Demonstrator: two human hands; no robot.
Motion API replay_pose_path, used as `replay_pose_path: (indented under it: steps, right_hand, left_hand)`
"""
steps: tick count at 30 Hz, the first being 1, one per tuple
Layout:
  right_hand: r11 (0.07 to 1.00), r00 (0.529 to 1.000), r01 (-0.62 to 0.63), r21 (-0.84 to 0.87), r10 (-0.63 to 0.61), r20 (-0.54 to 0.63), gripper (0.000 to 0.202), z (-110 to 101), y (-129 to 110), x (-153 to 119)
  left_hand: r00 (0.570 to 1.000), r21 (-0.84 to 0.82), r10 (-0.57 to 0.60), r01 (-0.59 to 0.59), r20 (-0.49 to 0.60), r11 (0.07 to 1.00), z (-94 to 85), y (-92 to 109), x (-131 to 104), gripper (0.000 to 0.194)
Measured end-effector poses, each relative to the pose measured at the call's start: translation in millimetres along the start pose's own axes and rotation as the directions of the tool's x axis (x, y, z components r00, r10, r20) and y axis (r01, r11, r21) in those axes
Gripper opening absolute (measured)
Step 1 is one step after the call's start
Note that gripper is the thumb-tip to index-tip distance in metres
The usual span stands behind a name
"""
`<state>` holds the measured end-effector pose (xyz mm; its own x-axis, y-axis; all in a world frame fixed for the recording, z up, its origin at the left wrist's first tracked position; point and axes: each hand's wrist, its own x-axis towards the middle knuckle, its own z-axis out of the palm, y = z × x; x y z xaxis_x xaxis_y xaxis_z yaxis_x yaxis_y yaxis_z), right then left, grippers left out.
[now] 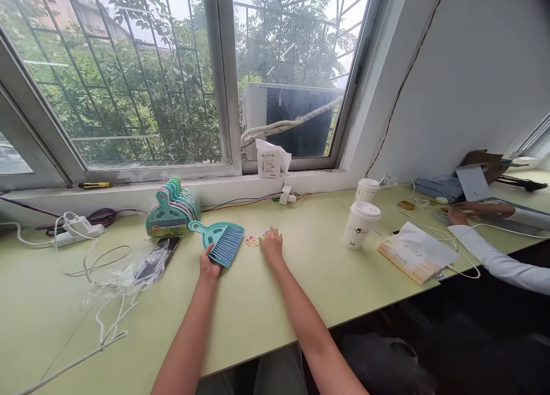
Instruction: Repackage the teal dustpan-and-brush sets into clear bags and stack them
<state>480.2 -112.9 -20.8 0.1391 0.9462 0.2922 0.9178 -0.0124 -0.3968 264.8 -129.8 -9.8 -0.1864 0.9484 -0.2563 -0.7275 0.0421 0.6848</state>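
In my left hand (210, 265) I grip a teal mini dustpan with a blue-bristled brush (226, 243) nested in it, tilted just above the table. The fingers close round its lower left edge, thumb on top. My right hand (272, 245) lies on the table with its fingers stretched forward and apart. Beside its fingertips is a small colourful printed card (253, 241), partly covered by the hand. Behind my left hand stands a row of similar dustpan and brush sets (172, 209), in teal with some pink, the front one carrying a printed label.
Crumpled clear plastic (148, 266) and a dark phone-like slab lie at left, near white cables and a power strip (79, 230). Two lidded paper cups (362, 223) and a tissue pack (415, 252) stand at right. Another person's sleeved arm (494, 257) rests farther right.
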Motion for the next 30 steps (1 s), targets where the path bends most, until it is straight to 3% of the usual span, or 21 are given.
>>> replay_pose_path:
  steps: [3,8,10,13,17,19,20,23,26,30]
  right_hand:
    - [0.999,0.992,0.024,-0.032,-0.02,0.126,0.042,7.8,-0.3,-0.3]
    - [0.998,0.996,-0.052,-0.037,0.054,0.066,0.045,7.6,7.3,1.7]
    - [0.999,0.996,-0.038,-0.004,0.038,0.075,0.038,2.1,9.7,2.5]
    - [0.987,0.997,-0.078,0.14,0.078,0.0,0.027,-10.5,6.8,2.7]
    - [0.864,0.958,-0.16,0.477,0.253,-0.138,0.043,-22.5,-18.0,-4.6]
    - [0.869,0.972,-0.053,0.492,0.158,-0.173,0.044,-20.0,-36.9,-13.5]
    - [0.89,0.985,0.054,0.453,0.028,-0.173,0.041,-16.6,-46.2,-18.9]
    - [0.906,0.96,0.273,0.322,-0.281,-0.022,0.041,-2.6,-67.2,-35.2]
    - [0.933,0.95,0.235,0.271,-0.279,0.137,0.047,7.2,-74.1,-45.3]
    - [0.949,0.954,0.196,0.246,-0.242,0.175,0.052,8.9,-71.1,-45.6]
  left_hand:
    - [0.998,-0.058,-0.008,0.004,-0.069,0.998,1.6,0.9,-0.8,0.028]
    - [0.999,0.002,0.015,-0.015,-0.05,1.0,3.4,0.5,-1.6,0.025]
    - [1.0,0.048,0.021,-0.02,-0.023,0.999,4.0,-1.1,-1.9,0.025]
    - [0.999,0.078,0.023,-0.026,0.036,0.997,5.4,-4.6,-3.3,0.024]
    - [0.999,0.059,-0.021,0.018,0.05,0.998,9.6,-7.2,-6.7,0.02]
    - [0.995,0.041,-0.052,0.049,0.085,0.998,11.9,-6.6,-8.6,0.022]
    - [0.99,0.031,-0.064,0.061,0.123,0.998,12.7,-6.0,-9.4,0.024]
    - [0.977,0.023,-0.073,0.07,0.202,0.997,13.0,-5.0,-11.0,0.03]
    - [0.987,0.047,-0.018,0.011,0.162,0.999,10.7,-7.2,-10.7,0.036]
    - [0.991,0.093,0.044,-0.056,0.13,0.994,6.6,-13.4,-7.7,0.05]
